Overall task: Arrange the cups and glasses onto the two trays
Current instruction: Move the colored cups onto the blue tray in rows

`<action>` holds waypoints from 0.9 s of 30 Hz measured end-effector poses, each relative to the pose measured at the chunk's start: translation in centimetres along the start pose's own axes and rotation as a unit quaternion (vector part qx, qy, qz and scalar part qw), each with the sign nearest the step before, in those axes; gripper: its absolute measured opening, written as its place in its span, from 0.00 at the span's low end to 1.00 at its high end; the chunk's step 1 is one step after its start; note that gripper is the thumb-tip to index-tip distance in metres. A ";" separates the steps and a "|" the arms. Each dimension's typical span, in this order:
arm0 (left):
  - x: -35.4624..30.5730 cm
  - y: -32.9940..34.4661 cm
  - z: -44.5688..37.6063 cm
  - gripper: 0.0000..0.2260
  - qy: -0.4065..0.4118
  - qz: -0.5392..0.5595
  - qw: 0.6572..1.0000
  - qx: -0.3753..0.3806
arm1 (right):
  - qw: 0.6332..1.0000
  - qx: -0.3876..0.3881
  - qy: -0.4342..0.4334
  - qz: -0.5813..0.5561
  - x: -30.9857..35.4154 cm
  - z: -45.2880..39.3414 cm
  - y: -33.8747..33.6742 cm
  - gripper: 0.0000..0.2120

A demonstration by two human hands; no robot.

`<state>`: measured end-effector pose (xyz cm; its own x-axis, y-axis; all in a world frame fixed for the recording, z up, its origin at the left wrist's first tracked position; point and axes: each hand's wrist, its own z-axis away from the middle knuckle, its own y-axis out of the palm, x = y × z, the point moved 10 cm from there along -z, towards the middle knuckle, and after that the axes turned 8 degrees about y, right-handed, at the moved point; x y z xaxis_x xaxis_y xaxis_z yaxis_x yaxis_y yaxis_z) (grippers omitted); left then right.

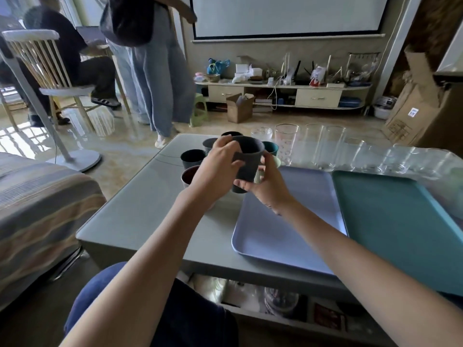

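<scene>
Both hands hold a dark grey ribbed cup [248, 156] in the air above the table, just left of the lavender tray [280, 221]. My left hand [218, 169] grips its rim and left side; my right hand [265, 186] cups its base and right side. Behind the hands stand several dark cups [192, 159], a reddish-brown one [188, 174] and a teal one [270, 147]. A row of several clear glasses [328, 146] lines the far edge. The teal tray [390, 221] lies to the right of the lavender one. Both trays carry nothing.
The grey coffee table [140, 211] has a shelf with items below. A striped sofa [37, 209] is at left. Two people, a chair and a fan stand [75, 161] are beyond the table at left. A cluttered TV bench [283, 93] lines the far wall.
</scene>
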<state>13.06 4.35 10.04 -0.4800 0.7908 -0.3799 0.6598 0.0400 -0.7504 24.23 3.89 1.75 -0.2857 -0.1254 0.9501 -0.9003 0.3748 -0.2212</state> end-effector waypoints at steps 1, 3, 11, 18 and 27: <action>-0.3 0.6 0.0 0.06 0.008 0.002 1.000 0.014 | 1.000 0.009 0.010 -0.004 -0.5 0.1 -0.1 0.36; -0.1 2.0 0.1 0.07 0.009 0.005 0.999 0.052 | 0.999 0.015 0.034 0.008 -1.8 0.7 -0.4 0.35; 4.9 4.4 1.7 0.22 -0.088 -0.102 0.973 0.188 | 0.985 -0.036 0.145 0.085 -8.8 2.0 -3.5 0.34; 8.5 4.0 1.9 0.18 -0.150 -0.156 0.952 0.215 | 0.982 -0.037 0.163 0.088 -11.4 1.6 -2.8 0.33; 10.2 4.2 2.2 0.16 -0.162 -0.139 0.950 0.229 | 0.974 0.027 0.190 0.117 -12.2 2.0 -1.6 0.32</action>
<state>9.67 11.19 1.79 -0.8008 0.5558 -0.2232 0.1964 -0.1083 -0.9745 28.45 2.97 -9.97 -0.3515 0.3107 0.8831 -0.8442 0.3026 -0.4425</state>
